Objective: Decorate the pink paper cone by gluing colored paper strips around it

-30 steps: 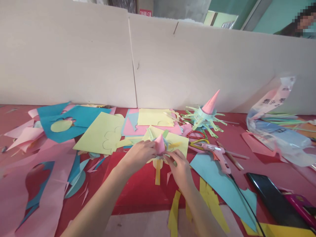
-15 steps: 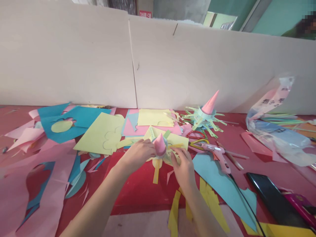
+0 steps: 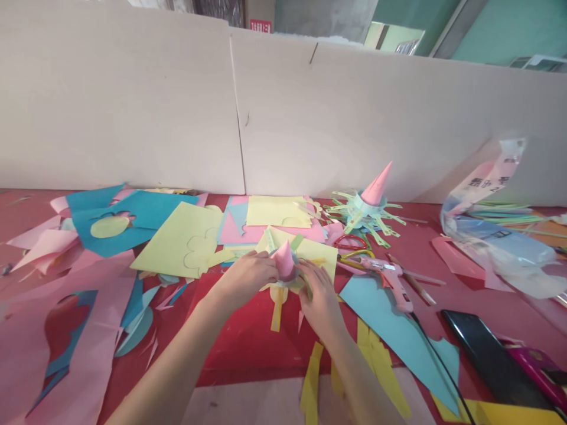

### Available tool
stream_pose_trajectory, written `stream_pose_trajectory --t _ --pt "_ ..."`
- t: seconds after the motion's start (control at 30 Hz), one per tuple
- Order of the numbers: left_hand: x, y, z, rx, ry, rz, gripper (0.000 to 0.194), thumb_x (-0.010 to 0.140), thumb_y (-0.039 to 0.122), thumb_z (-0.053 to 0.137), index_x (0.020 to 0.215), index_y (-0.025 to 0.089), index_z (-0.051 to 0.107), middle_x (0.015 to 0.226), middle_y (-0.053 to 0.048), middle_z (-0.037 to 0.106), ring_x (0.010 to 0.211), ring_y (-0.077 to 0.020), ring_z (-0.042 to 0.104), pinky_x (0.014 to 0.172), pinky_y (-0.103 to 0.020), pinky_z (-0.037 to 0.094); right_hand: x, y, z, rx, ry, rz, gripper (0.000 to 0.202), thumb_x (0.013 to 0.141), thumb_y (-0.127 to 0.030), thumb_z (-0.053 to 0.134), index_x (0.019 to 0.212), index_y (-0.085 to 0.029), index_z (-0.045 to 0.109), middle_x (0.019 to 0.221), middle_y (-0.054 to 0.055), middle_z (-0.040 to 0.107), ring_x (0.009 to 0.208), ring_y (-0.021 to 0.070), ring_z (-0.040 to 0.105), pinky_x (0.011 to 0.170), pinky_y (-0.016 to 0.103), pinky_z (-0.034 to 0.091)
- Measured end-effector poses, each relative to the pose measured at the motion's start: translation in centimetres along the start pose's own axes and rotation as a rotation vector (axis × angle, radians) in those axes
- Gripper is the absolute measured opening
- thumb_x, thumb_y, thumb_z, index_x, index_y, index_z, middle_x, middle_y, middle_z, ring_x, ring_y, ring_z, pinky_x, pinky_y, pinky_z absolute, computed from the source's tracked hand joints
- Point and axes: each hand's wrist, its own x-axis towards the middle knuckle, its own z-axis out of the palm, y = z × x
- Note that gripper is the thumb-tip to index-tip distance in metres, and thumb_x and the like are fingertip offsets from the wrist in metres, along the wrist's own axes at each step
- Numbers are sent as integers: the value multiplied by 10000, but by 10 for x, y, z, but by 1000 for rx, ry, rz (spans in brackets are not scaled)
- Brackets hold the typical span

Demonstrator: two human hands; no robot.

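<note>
A small paper piece with a pink cone (image 3: 284, 261) on top stands at the middle of the table, with a yellow strip (image 3: 277, 310) hanging toward me from its base. My left hand (image 3: 248, 276) grips its left side with fingers closed. At its right side, my right hand (image 3: 319, 295) has curled fingers pressed against the piece's edge. The parts under the fingertips are hidden. Behind the piece lies a pale yellow sheet (image 3: 325, 252). A second pink cone (image 3: 377, 184), on a pale green base with spread strips, stands farther back to the right.
Right of my hands lie scissors (image 3: 351, 242), a pink glue gun (image 3: 394, 280) with a black cord, a blue sheet (image 3: 398, 324) and a black phone (image 3: 487, 348). Coloured paper (image 3: 175, 239) covers the left. A clear bag (image 3: 509, 236) lies far right, before a white board (image 3: 354, 118).
My right hand has moved left, its fingers now against the cone piece. The piece has shifted slightly left. The person at the upper right edge is out of view.
</note>
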Motion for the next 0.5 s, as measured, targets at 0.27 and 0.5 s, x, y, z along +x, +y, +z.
stream_pose_trajectory --t 0.27,0.5 --pt "-1 1 -1 35 6 4 246 884 151 469 707 165 640 759 -24 643 793 -165 532 664 -274 352 1 -2 -2 -13 20 -3 453 758 -38 402 1148 -220 544 1183 77 597 1176 222 498 1049 492 336" --pt "-1 -2 5 31 33 19 257 890 150 449 718 167 639 753 -25 648 770 -163 554 685 -278 366 3 -11 -10 -13 142 20 392 821 -97 406 1166 -225 541 1134 83 608 1091 217 544 935 417 458"
